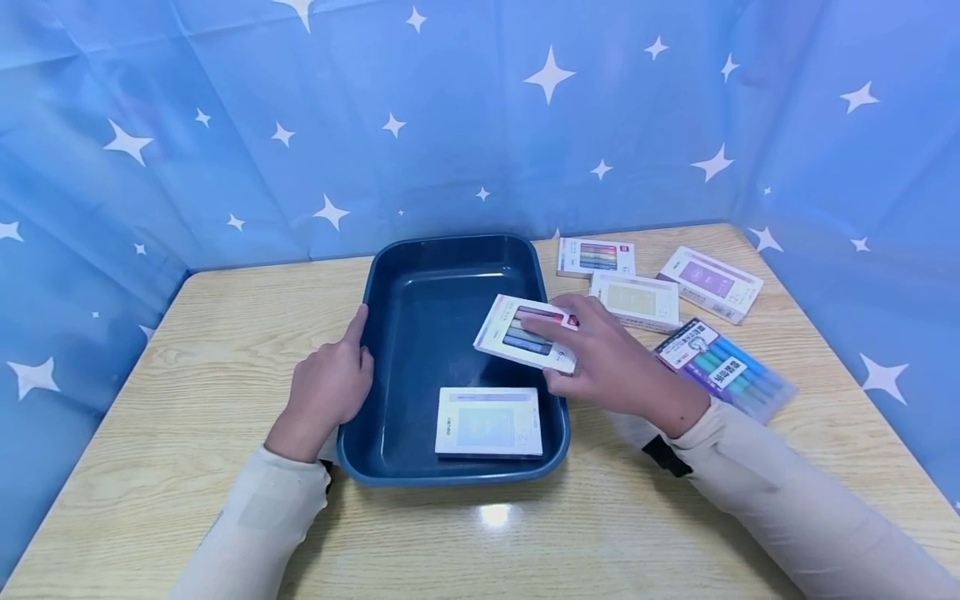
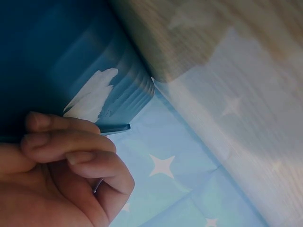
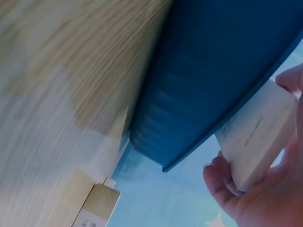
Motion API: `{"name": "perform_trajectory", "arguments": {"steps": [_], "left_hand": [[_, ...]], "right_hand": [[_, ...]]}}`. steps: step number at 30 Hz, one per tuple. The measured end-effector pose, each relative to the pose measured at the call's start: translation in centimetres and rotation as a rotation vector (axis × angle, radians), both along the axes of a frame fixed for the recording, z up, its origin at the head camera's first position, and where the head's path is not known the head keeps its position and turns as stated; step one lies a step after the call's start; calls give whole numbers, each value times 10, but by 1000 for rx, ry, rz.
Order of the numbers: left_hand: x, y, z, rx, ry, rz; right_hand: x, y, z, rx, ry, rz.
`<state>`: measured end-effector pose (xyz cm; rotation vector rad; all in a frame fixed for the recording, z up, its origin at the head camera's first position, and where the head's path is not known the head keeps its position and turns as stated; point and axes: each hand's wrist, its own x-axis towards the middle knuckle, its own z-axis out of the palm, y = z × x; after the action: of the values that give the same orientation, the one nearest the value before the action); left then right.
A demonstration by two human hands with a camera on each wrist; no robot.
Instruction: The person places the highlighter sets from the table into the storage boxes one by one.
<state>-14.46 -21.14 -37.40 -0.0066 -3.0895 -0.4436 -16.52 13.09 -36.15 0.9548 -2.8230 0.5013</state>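
A dark blue plastic tub [image 1: 420,358] stands on the table. My left hand [image 1: 330,383] holds its left rim, index finger along the edge; in the left wrist view the other fingers [image 2: 75,142] curl beneath the rim. Over the tub's right side, my right hand [image 1: 600,354] grips a white windowed box [image 1: 495,329], tilted, with coloured sticks showing through the window. The right wrist view shows that box's plain underside [image 3: 258,132] between thumb and fingers. A white box with a pale blue panel [image 1: 487,423] lies inside the tub at the near right.
Right of the tub lie another windowed box [image 1: 596,257], a box with a yellowish panel [image 1: 636,301], a box with a purple panel [image 1: 711,283] and a clear pack of coloured pens [image 1: 726,371]. A blue star-patterned curtain [image 1: 465,108] stands behind the wooden table [image 1: 225,350].
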Motion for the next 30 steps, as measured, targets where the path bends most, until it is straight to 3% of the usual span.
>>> {"name": "perform_trajectory", "arguments": {"steps": [6,12,23,30], "left_hand": [[0,0,0,4,-7,-3],[0,0,2,6,-4,-4],[-1,0,2,-12,-4,5],[-1,0,3,-12,-8,6]], "right_hand": [[-2,-6,-1,35,-3,77],[-5,-12,-1,52,41,104],[-10,-23,-2,65,-14,222],[-14,-28,-1,104,-11,235]]}}
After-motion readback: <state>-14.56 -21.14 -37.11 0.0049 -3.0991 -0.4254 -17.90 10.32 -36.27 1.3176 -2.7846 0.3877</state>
